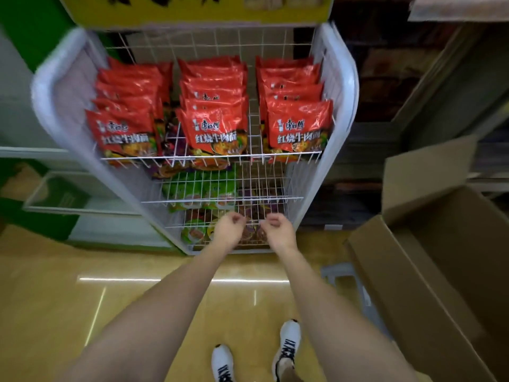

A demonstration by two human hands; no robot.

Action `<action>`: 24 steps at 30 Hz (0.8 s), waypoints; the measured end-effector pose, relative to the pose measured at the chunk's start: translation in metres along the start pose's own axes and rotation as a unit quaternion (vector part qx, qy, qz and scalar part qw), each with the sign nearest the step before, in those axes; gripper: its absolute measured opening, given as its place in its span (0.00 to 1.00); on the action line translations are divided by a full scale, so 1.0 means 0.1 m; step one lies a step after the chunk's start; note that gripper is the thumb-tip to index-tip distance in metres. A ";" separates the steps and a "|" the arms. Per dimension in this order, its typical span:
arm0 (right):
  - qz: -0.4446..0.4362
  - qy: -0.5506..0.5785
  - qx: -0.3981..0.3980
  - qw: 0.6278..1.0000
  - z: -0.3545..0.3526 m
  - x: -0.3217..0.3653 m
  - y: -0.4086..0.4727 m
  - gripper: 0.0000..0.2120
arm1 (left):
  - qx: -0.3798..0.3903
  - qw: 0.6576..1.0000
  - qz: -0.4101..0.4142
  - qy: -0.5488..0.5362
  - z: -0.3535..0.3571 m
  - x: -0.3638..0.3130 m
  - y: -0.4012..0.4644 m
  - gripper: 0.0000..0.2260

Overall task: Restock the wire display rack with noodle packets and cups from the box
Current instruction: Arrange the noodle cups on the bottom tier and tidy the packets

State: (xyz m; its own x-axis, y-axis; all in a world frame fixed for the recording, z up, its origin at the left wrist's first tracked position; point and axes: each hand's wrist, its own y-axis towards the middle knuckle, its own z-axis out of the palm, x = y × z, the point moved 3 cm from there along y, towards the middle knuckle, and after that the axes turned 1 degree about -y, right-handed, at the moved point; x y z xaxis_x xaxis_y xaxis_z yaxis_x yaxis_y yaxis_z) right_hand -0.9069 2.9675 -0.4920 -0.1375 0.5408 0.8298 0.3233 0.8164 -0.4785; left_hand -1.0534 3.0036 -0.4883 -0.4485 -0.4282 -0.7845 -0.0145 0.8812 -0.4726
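Note:
The white wire display rack stands in front of me. Its top shelf holds three rows of red noodle packets. Green packets lie on the middle shelf, and noodle cups sit on the bottom shelves. My left hand and my right hand are side by side at the front wire of a lower shelf. Their fingers are curled, and I see no packet or cup in them. An open cardboard box stands on the right, its inside mostly out of view.
The floor below me is yellow wood, with my white shoes on it. A green and white cabinet stands left of the rack. Dark shelving rises behind the box. A grey stool is partly under the box.

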 end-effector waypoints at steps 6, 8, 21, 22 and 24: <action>-0.038 0.035 -0.024 0.998 -0.16 0.51 -0.41 0.10 | -0.031 0.998 0.045 -0.012 -0.35 -0.44 -0.45 0.02; -0.044 0.038 -0.012 0.998 -0.16 0.57 -0.51 0.12 | -0.040 0.998 0.036 -0.012 -0.43 -0.42 -0.55 0.03; -0.093 -0.003 0.021 0.995 -0.14 0.87 -0.78 0.16 | -0.093 0.993 0.058 -0.038 -0.85 -0.72 -0.96 0.04; -0.093 -0.005 0.019 0.995 -0.11 0.91 -0.77 0.16 | -0.093 0.993 0.062 -0.033 -0.90 -0.74 -0.92 0.05; -0.097 -0.003 0.011 0.995 -0.06 0.97 -0.71 0.15 | -0.093 0.992 0.068 -0.042 -1.00 -0.77 -0.82 0.06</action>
State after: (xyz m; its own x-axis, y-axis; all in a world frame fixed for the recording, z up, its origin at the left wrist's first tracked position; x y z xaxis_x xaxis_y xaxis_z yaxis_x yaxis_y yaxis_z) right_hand -0.9374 2.9609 -0.3759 -0.2005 0.3744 0.9053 0.2702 0.9094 -0.3163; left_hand -1.1066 2.9842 -0.3487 -0.3809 -0.3105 -0.8709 -0.1266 0.9506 -0.2835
